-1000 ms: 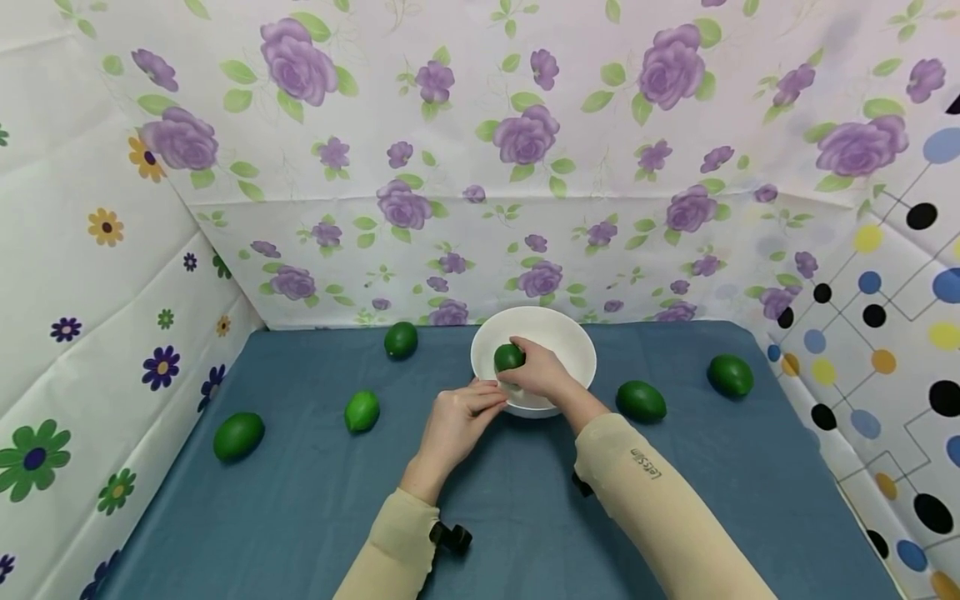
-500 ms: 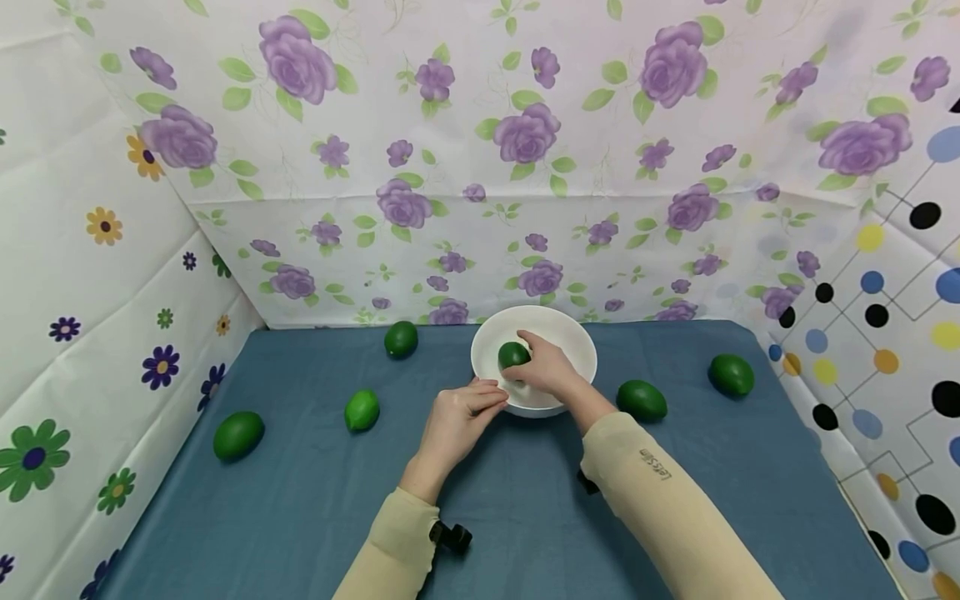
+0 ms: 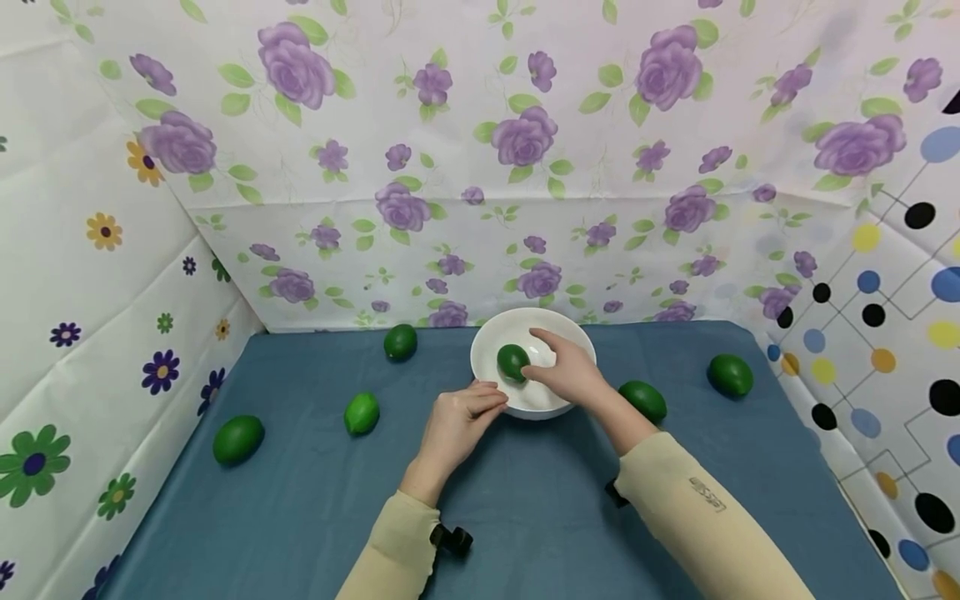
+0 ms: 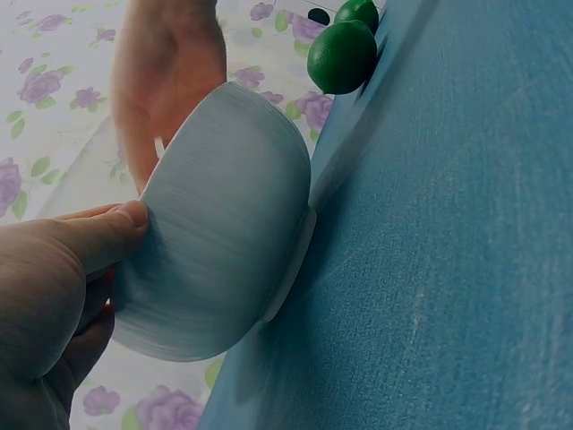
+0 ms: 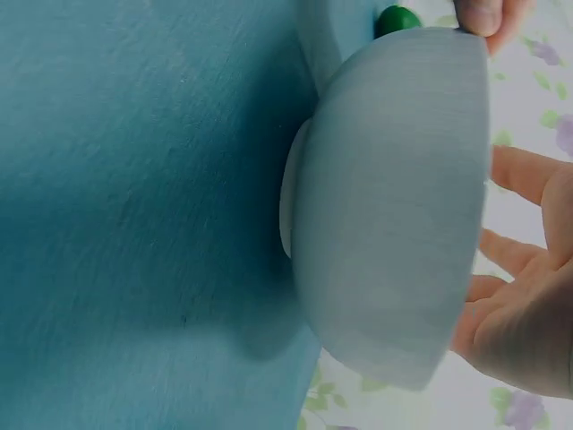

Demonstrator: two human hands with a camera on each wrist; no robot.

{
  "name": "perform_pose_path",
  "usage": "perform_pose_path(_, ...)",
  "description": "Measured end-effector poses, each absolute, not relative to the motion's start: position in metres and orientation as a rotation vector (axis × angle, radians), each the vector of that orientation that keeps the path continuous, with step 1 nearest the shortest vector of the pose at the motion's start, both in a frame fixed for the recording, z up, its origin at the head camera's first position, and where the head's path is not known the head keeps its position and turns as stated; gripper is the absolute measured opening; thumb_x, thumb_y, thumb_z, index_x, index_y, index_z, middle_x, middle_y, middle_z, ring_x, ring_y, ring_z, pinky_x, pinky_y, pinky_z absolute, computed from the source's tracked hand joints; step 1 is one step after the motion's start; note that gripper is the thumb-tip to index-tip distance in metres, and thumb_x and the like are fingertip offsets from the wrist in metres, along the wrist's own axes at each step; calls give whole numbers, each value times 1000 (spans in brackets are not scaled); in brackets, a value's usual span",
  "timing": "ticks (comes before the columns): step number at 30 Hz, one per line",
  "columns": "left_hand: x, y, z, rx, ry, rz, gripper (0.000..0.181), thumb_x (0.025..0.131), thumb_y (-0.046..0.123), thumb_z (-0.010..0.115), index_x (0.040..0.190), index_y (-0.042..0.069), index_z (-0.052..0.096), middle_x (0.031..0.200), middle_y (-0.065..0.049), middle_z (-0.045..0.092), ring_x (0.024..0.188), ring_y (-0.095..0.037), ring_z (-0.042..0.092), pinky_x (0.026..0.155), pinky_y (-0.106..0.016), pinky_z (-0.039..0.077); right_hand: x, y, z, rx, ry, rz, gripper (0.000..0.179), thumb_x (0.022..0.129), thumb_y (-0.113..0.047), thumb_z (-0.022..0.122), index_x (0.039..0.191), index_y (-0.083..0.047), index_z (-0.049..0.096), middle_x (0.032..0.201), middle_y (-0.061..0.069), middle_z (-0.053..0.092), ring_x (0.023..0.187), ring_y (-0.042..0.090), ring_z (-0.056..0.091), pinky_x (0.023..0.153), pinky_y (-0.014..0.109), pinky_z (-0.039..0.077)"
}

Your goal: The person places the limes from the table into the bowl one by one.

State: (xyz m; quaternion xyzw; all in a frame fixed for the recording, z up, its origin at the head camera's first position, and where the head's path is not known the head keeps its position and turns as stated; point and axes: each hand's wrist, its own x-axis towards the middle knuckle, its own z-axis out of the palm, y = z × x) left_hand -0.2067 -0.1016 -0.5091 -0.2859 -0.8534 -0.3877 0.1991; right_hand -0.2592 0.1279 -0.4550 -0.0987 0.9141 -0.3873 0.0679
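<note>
A white bowl (image 3: pixel 550 401) stands at the back middle of the table, its outer wall (image 4: pixel 228 224) large in the left wrist view. Inside it lies a dark green lime (image 3: pixel 513 363). My left hand (image 3: pixel 454 427) pinches the bowl's near left rim between thumb and fingers, as the left wrist view confirms. Over the bowl's right half is my right hand (image 3: pixel 572 372), thumb and fingers spread and holding nothing. Its thumb tip is right beside the lime; whether they touch I cannot tell. From the right wrist, the bowl (image 5: pixel 394 206) hides the lime.
Limes lie on the blue cloth (image 3: pixel 300 517) to either side: at left a large one (image 3: pixel 238 439), a brighter one (image 3: pixel 362 413) and one at the back (image 3: pixel 401 342); at right one partly behind my wrist (image 3: pixel 645 401) and another (image 3: pixel 730 376). Flowered sheets (image 3: pixel 450 167) close off the back.
My right hand has let go of the lime, which now rests in the bowl, and has drawn back to the right with fingers spreading. My left hand has stayed on the rim.
</note>
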Motion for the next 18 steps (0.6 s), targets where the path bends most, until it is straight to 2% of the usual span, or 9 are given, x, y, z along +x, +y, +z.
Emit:
perform_pose_path(4, -206, -102, -510, -804, -2377, -1092, 17, 93, 10, 85, 110, 8, 87, 107, -4, 82, 115, -19, 75, 113, -34, 52, -243, 138, -451, -305, 2739, -1278, 67, 103, -33, 74, 162, -15, 49, 162, 17, 49, 140, 42, 55, 108, 60, 54)
perform_pose_path(9, -207, -102, -510, -799, -2382, -1120, 17, 93, 11, 85, 110, 6, 86, 108, -5, 82, 117, -19, 74, 113, -32, 51, -225, 152, -448, -290, 2717, -1398, 60, 104, -36, 73, 159, -20, 55, 163, 16, 48, 140, 45, 56, 109, 59, 55)
perform_pose_path(13, -207, -102, -511, -795, -2393, -1136, 17, 94, 11, 84, 110, 6, 86, 108, -5, 82, 119, -18, 73, 113, -29, 49, -215, 166, -448, -261, 2746, -1444, 54, 106, -34, 72, 156, -22, 59, 163, 17, 48, 131, 46, 63, 100, 58, 60)
perform_pose_path(16, -207, -102, -511, -794, -2399, -1141, 17, 95, 11, 83, 111, 7, 86, 108, -5, 82, 119, -17, 73, 114, -27, 48, -210, 175, -449, -260, 2787, -1464, 49, 107, -32, 71, 153, -21, 62, 160, 17, 52, 128, 44, 66, 96, 57, 61)
perform_pose_path(18, -207, -102, -511, -793, -2400, -1143, 17, 95, 12, 83, 111, 7, 86, 108, -5, 82, 120, -17, 73, 114, -26, 48, -209, 180, -450, -270, 2817, -1472, 46, 107, -32, 71, 151, -21, 64, 151, 17, 61, 126, 42, 67, 94, 56, 62)
